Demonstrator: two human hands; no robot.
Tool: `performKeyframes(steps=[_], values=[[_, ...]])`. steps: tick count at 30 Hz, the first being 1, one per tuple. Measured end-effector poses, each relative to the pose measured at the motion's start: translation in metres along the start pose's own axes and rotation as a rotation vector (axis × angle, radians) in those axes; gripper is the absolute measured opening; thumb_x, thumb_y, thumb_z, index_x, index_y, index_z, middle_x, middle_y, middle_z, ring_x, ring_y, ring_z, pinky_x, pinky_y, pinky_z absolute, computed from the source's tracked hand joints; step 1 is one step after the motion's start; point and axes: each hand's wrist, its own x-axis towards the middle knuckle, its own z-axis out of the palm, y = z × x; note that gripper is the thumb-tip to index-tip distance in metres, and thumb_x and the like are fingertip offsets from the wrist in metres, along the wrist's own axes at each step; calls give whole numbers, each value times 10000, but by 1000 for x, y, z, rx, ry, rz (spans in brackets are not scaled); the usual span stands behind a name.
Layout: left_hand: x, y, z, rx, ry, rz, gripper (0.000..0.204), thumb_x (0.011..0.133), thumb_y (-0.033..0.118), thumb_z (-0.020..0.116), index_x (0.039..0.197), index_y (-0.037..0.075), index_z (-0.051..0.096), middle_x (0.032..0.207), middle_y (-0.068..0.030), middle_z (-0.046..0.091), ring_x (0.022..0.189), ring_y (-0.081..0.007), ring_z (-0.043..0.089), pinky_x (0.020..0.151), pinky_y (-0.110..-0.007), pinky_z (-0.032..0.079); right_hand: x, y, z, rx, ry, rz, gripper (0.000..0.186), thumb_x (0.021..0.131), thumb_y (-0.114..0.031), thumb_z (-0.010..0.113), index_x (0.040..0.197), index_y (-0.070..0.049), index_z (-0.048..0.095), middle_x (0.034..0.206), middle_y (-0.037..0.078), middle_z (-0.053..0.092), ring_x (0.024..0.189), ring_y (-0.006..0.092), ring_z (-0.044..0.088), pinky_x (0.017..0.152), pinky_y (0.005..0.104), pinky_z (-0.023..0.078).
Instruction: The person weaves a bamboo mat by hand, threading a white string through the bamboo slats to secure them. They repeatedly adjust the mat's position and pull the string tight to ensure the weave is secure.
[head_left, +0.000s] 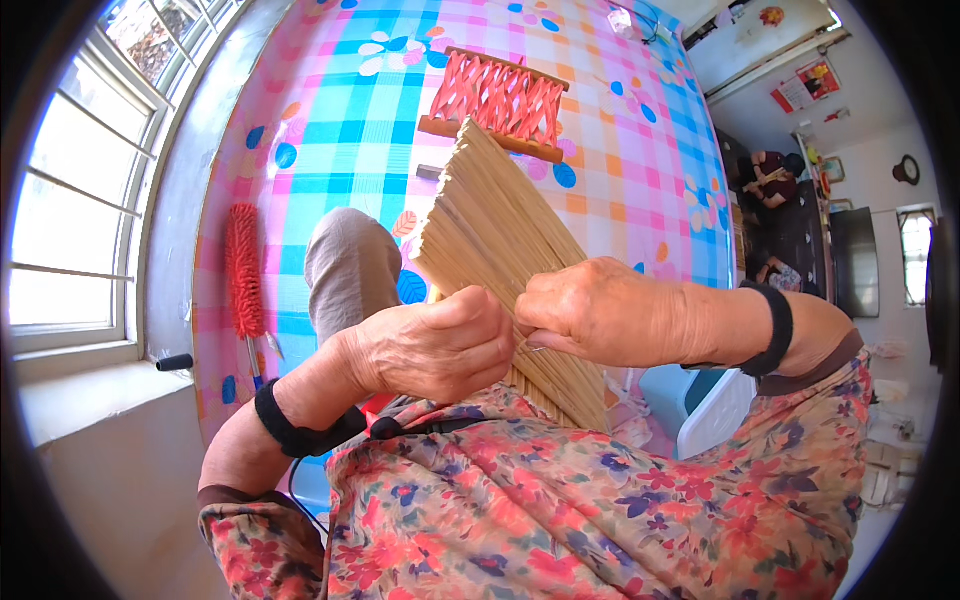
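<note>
A stiff panel of pale yellow, straw-like strips (505, 215) laid side by side slants across my lap, its jagged end pointing away from me. My left hand (440, 345) is closed in a pinch over the near part of the panel; what its fingertips hold is hidden. Beside it, almost touching, my right hand (575, 312) is also closed, thumb against curled fingers, at the panel's right edge. A thin, light-coloured sliver shows under the right thumb, too small to name.
Beyond the panel, a wooden frame wound with red strips (497, 103) lies on the checked, flowered cloth (360, 120). A red fluffy duster (243, 270) is at left by the barred window (75, 200). At right stand a blue bin with a white lid (715, 415) and, farther off, another person (775, 182).
</note>
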Motion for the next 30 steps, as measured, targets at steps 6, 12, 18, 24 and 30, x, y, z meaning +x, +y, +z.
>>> performKeyframes(steps=[6, 12, 18, 24, 30], values=[[-2, 3, -3, -2, -79, 10, 184, 767, 215, 626, 913, 107, 658, 962, -28, 621, 972, -191, 630, 909, -349, 433, 4, -2, 11, 132, -218, 227, 155, 881, -175, 650, 923, -26, 639, 835, 209, 679, 830, 405, 669, 719, 473, 538], [-4, 7, -1, -21, -76, 0, 202, 760, 225, 617, 917, 102, 648, 969, -32, 618, 976, -191, 630, 917, -352, 438, 6, 8, 20, 233, -287, 191, 181, 905, -196, 646, 967, -26, 650, 864, 225, 675, 823, 417, 660, 723, 475, 535], [-9, 12, 0, 30, -32, 29, 217, 728, 265, 610, 891, 123, 628, 956, -30, 605, 943, -189, 617, 887, -339, 444, -8, 18, 33, 364, -163, 41, 180, 932, -215, 608, 907, -37, 604, 799, 192, 648, 769, 416, 638, 669, 484, 517], [-21, 7, -6, -58, -15, 27, 160, 733, 250, 597, 830, 124, 609, 893, -12, 562, 914, -179, 597, 923, -397, 438, -42, 23, -22, 248, -151, 158, 155, 971, -181, 582, 904, -41, 596, 789, 129, 617, 712, 310, 613, 639, 398, 496], [-18, -9, -5, 26, -39, 54, 100, 783, 216, 638, 864, 157, 644, 949, 8, 615, 901, -156, 601, 938, -389, 447, -29, 16, -8, 549, 215, 236, 98, 970, -98, 627, 1008, -19, 670, 854, 32, 632, 722, 117, 584, 655, 271, 481]])
